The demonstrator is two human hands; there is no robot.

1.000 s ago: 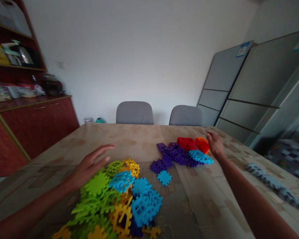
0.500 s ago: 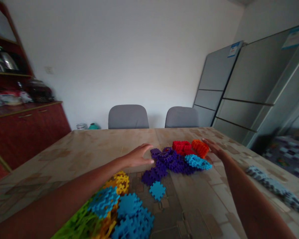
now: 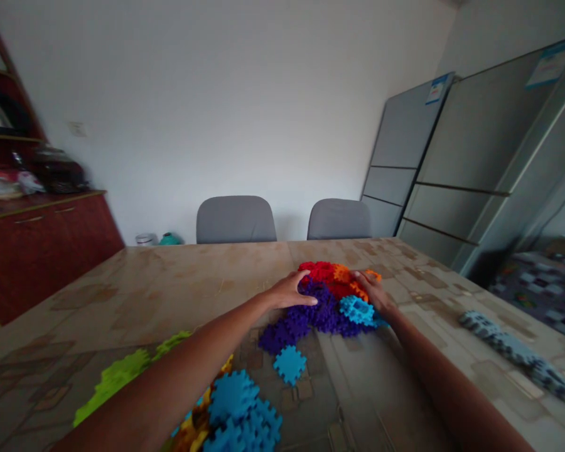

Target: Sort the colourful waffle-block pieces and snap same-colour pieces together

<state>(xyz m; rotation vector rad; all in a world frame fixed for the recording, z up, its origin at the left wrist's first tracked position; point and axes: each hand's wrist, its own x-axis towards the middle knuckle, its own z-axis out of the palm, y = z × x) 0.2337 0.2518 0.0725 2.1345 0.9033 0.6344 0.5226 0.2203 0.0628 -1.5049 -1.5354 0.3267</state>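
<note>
A heap of interlocking plastic tiles point(image 3: 327, 301), purple, red, orange and light blue, lies mid-table. My left hand point(image 3: 292, 290) rests on its left side, fingers spread over purple pieces. My right hand point(image 3: 375, 294) presses against its right side, touching orange and light blue pieces. Both hands cup the heap; neither has lifted anything. A single light blue tile point(image 3: 289, 364) lies apart, just nearer to me. A second heap of blue, yellow and green tiles point(image 3: 226, 417) sits under my left forearm at the table's near edge.
The table point(image 3: 179, 282) has a beige patterned cover. Two grey chairs point(image 3: 236, 218) stand at its far side. A grey strip of joined pieces point(image 3: 513, 355) lies at the right. A red-brown cabinet point(image 3: 37, 238) stands left, grey panels point(image 3: 452, 169) lean right.
My left hand has travelled from the green and yellow heap across to the purple heap. My right hand has closed in from the right, and the red and orange pieces are pushed together.
</note>
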